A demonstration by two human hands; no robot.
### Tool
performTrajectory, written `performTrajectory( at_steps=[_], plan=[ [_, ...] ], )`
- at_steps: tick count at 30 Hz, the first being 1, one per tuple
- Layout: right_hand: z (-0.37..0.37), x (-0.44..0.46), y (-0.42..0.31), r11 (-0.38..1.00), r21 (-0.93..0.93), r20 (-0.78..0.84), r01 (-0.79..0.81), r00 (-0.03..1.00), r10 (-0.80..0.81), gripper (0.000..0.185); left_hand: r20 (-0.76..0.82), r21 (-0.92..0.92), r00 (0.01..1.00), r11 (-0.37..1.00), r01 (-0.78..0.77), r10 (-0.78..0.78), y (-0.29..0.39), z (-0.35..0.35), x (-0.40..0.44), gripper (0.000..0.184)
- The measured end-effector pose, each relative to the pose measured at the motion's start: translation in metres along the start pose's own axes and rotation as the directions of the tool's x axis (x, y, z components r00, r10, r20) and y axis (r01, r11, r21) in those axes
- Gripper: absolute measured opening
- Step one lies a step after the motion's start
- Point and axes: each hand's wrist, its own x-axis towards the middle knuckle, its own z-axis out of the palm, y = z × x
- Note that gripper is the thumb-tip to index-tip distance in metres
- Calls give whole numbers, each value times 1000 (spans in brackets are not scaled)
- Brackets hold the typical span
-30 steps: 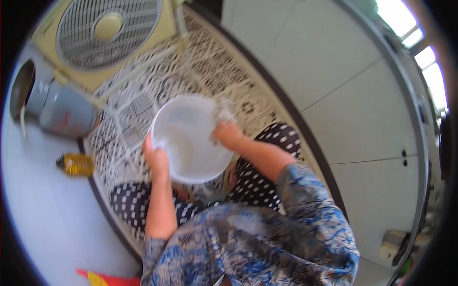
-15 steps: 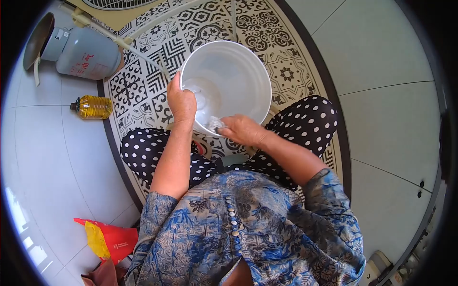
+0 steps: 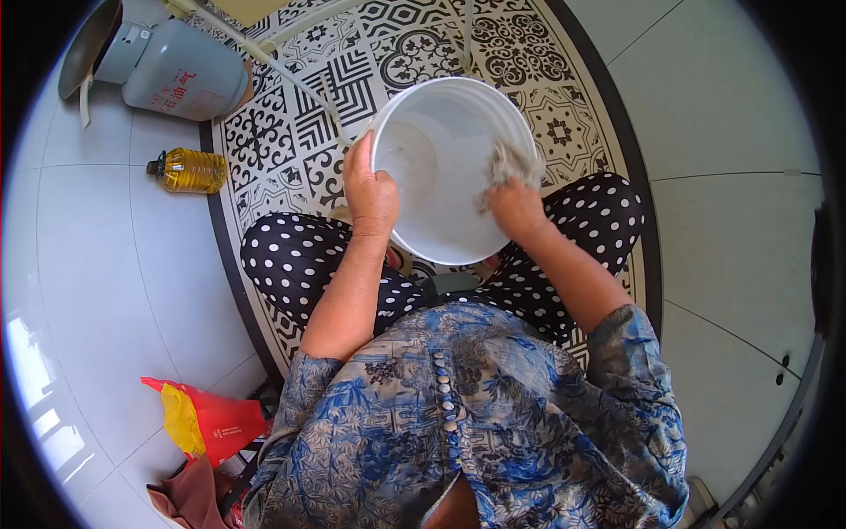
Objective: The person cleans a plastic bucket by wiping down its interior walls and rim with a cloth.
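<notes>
Between my knees a white plastic bucket [image 3: 441, 220] is tilted so that I look into its inside. My left hand [image 3: 370, 196] is closed on the bucket's left rim, thumb along the edge. In my right hand [image 3: 518, 210] is a greyish-white cloth [image 3: 515, 163], bunched and a little smeared by motion. That hand is at the right side of the bucket's mouth, with the cloth at the inner wall. My fingers partly hide the cloth.
A grey gas cylinder [image 3: 189, 75] stands at upper left, a dark pan [image 3: 88, 53] beside it. Below is a bottle of yellow oil [image 3: 192, 170]. A red bag [image 3: 231, 425] lies at lower left. Pale tubing [image 3: 282, 75] crosses the patterned mat [image 3: 564, 132].
My right hand has moved with the cloth from the bucket's near rim to its right side. The left hand keeps its hold on the rim. The whole view has shifted slightly.
</notes>
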Motion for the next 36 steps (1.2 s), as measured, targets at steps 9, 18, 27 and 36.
performTrajectory(
  at_steps=[9,18,27,36],
  plan=[
    [-39,-17,-98,99,973,212,-211,977,0,35,23,44,979,978,-203,202,8,7,-15,58],
    [-6,-15,-31,945,328,269,3,958,-97,30,31,27,980,980,-199,198,4,2,-16,54],
    [12,-21,-76,969,245,310,-26,949,-53,26,-22,-6,982,982,-187,187,-1,1,-12,47],
    [-43,-19,-121,-136,989,53,-51,999,9,39,-11,-20,969,969,-246,246,-1,2,-15,33]
  ],
)
